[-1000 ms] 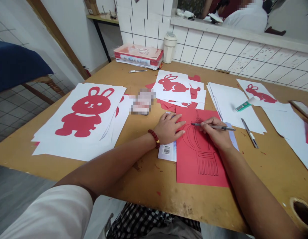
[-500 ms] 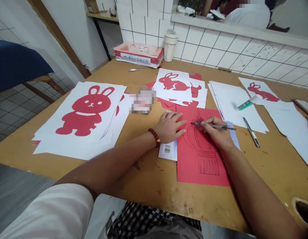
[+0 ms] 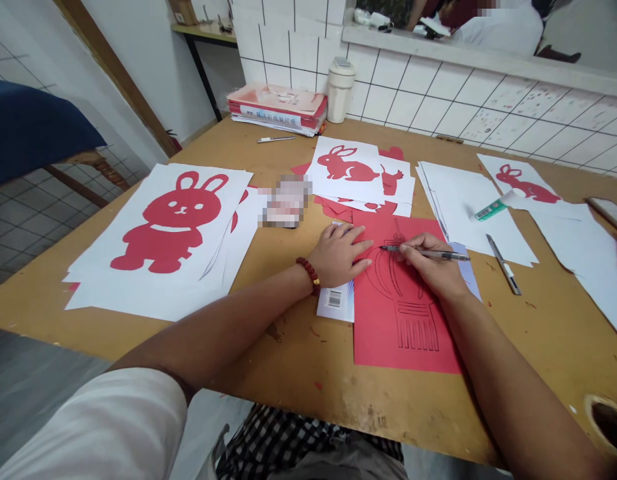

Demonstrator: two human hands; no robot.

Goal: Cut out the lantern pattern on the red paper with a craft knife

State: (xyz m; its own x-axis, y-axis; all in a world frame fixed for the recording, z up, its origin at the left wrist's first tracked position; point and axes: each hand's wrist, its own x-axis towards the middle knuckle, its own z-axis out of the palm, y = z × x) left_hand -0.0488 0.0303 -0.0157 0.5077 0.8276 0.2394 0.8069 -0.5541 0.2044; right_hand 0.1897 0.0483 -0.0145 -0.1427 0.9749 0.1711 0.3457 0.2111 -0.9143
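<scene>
On the brown table lies a sheet of red paper (image 3: pixel 376 333) with a lantern outline drawn on it in dark lines, a fringe at its lower end. My right hand (image 3: pixel 431 263) grips a pen (image 3: pixel 446 255), its tip touching the paper at the lantern's upper left. Fingers spread, my left hand (image 3: pixel 338 257) rests flat across the red paper's left edge. Beneath the paper is a pale booklet with a barcode (image 3: pixel 334 299), sticking out on the left and at the right. Part of the drawing is hidden by my right hand.
White sheets with a red rabbit (image 3: pixel 176 230) lie left. Behind are more rabbit cutouts (image 3: pixel 351 165), a paper pack (image 3: pixel 278 110) and a white cup (image 3: pixel 341 90). Right are a glue stick (image 3: pixel 493 208), a utility knife (image 3: pixel 503 264) and a phone (image 3: pixel 608 215). A table hole (image 3: pixel 608 420) is front right.
The pen tip and my right hand have shifted slightly left along the lantern's upper curve. My left hand stays in place on the paper.
</scene>
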